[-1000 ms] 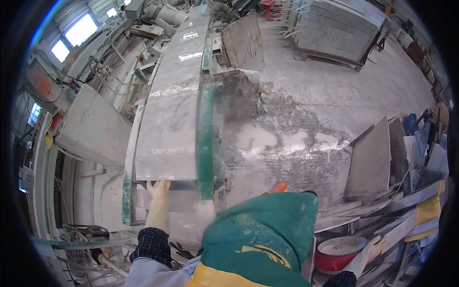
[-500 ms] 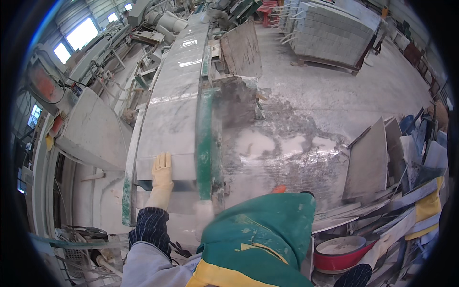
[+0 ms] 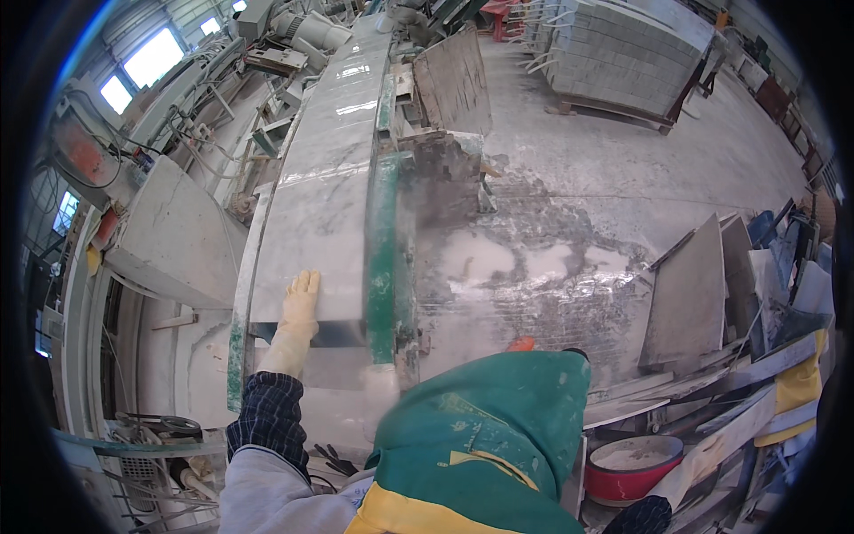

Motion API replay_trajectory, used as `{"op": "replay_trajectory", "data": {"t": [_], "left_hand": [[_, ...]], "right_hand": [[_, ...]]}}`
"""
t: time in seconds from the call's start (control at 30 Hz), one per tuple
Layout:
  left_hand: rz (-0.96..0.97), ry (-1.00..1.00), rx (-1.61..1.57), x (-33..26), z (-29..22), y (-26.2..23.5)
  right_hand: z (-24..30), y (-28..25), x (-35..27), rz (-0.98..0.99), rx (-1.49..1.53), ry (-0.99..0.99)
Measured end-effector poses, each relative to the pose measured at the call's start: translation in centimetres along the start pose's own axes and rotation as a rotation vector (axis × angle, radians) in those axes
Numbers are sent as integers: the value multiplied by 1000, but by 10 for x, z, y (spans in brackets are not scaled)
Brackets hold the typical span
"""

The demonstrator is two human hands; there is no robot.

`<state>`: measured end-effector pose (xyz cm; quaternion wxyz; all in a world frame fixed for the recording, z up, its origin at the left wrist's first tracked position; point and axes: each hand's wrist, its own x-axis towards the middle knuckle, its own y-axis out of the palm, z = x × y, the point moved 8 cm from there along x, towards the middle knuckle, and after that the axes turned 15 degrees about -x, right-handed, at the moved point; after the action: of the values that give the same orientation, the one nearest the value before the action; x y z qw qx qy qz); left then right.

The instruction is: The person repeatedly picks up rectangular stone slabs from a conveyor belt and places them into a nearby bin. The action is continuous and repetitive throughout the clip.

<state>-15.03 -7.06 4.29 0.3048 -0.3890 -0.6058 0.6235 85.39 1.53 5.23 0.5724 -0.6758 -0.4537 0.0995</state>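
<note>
My gloved left hand (image 3: 294, 325) lies flat, fingers (image 3: 302, 287) extended and gripping nothing, on the near end of the pale stone slab (image 3: 325, 191) stretching from centre-left toward the frame's top; my right hand is unseen.

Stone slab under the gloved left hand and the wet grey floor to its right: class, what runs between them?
In the head view, a green rail runs along the stone slab edge, right of the left hand, between it and the floor.

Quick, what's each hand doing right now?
Left hand: open, gloved, flat on the pale grey stone slab.
Right hand: out of view, cannot be told.
</note>
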Motion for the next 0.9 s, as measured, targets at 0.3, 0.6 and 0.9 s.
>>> {"op": "replay_trajectory", "data": {"t": [0.3,0.6,0.9], "left_hand": [[-51,36,-85,-1,-6,-12],[-120,100,-132,-1,-6,-12],[173,96,-579,36,45,25]], "right_hand": [[21,-28,-11,40,-33,-29],[30,-44,-39,9,74,83],[35,-41,-56,-87,230,115]]}}
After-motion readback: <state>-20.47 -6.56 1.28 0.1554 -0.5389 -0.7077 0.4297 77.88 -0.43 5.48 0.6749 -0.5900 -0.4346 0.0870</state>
